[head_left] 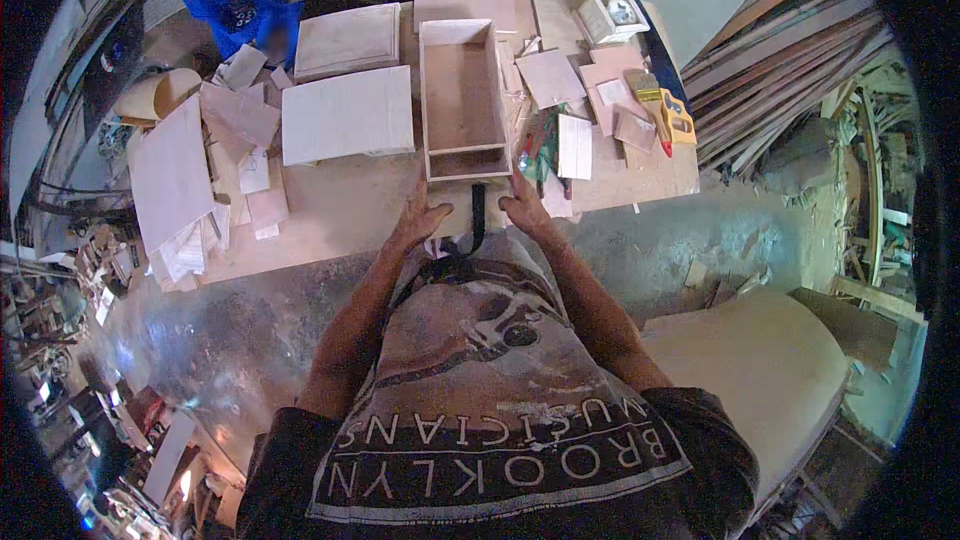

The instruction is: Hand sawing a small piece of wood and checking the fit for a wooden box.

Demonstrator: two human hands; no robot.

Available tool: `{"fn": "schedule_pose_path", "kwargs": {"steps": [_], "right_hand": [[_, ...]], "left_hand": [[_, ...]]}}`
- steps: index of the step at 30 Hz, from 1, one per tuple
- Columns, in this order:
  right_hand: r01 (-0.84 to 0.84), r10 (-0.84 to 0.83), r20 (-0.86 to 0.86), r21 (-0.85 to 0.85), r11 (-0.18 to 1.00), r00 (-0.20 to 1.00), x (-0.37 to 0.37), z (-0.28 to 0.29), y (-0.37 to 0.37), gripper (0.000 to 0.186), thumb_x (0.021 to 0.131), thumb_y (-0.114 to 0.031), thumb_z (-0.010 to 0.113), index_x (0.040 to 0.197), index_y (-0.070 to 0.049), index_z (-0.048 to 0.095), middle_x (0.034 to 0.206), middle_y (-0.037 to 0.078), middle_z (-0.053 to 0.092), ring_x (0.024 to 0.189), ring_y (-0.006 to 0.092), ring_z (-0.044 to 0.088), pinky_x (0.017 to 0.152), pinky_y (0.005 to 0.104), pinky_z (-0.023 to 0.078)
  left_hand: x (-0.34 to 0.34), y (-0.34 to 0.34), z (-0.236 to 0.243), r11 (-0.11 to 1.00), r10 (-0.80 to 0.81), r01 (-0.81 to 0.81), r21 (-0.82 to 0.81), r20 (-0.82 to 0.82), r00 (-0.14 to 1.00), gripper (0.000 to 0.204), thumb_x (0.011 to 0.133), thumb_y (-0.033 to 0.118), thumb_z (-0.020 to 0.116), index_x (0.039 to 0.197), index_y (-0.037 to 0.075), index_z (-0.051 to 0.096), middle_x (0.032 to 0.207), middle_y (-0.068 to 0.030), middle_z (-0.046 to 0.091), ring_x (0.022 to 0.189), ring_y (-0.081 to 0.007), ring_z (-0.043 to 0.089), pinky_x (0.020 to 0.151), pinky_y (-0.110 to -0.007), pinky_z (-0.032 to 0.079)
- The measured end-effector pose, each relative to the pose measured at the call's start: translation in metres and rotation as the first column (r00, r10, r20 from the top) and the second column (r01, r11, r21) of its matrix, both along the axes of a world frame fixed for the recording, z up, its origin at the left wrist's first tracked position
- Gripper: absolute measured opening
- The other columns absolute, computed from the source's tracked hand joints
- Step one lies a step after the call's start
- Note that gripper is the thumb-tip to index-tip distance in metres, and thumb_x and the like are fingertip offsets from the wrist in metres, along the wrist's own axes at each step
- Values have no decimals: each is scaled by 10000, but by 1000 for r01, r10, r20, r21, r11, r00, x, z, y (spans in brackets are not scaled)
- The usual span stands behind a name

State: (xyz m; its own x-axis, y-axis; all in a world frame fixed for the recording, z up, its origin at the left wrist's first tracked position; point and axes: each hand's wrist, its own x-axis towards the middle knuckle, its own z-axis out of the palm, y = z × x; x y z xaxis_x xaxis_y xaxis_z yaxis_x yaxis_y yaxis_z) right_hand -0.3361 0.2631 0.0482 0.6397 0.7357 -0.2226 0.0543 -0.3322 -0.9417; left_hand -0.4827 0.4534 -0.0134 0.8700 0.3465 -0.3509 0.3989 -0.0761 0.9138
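My left hand [420, 213] grips the near left corner of an open wooden box [462, 90], its thumb pointing inward below the box. At the near right corner, my right hand [528, 206] grips the box in a similar way. The box is long and pale, with a narrow section across its near end. A black strap [477, 215] hangs between my hands. Left of the box lie two pale wooden panels [345, 115], one behind the other. Right of it are green objects [540, 160] that I cannot make out and a white piece [574, 148].
The workbench [320, 240] holds offcuts [250, 120], a small white boxed object [612, 15], a brush [646, 86] and a yellow tool [678, 117]. A blue bag [235, 15] is at back left. Timber strips [780, 80] lean at right. A large curved board [750, 370] is low at right.
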Motion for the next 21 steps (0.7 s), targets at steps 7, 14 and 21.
{"fn": "schedule_pose_path", "kwargs": {"steps": [7, 14, 21], "right_hand": [[1, -5, 56, 68, 998, 998, 8, -12, -2, 823, 667, 40, 501, 1454, -56, 281, 1400, 174, 438, 1302, 287, 397, 1069, 332, 299], [131, -107, 233, -89, 987, 966, 41, 0, -23, 536, 790, 103, 470, 1306, -45, 480, 1238, 167, 561, 1100, 262, 586, 899, 328, 471], [-38, 66, 438, -74, 997, 897, 26, -19, -14, 509, 768, -34, 598, 1267, -26, 498, 1150, 209, 606, 999, 362, 614, 869, 420, 489]], "left_hand": [[13, -10, 89, 988, 31, 3, 153, -224, 974, 877, 786, 114, 662, 1492, 66, 145, 1450, -239, 340, 1342, -338, 351, 1086, -403, 314], [-14, 1, 81, 895, 105, -116, 431, 49, 993, 547, 804, 84, 626, 1316, 23, 441, 1240, -232, 548, 1159, -380, 527, 981, -434, 427], [72, -4, 140, 627, -219, -30, 778, 213, 952, 364, 779, 88, 638, 1128, 13, 570, 1079, -192, 624, 1021, -381, 586, 904, -440, 474]]}}
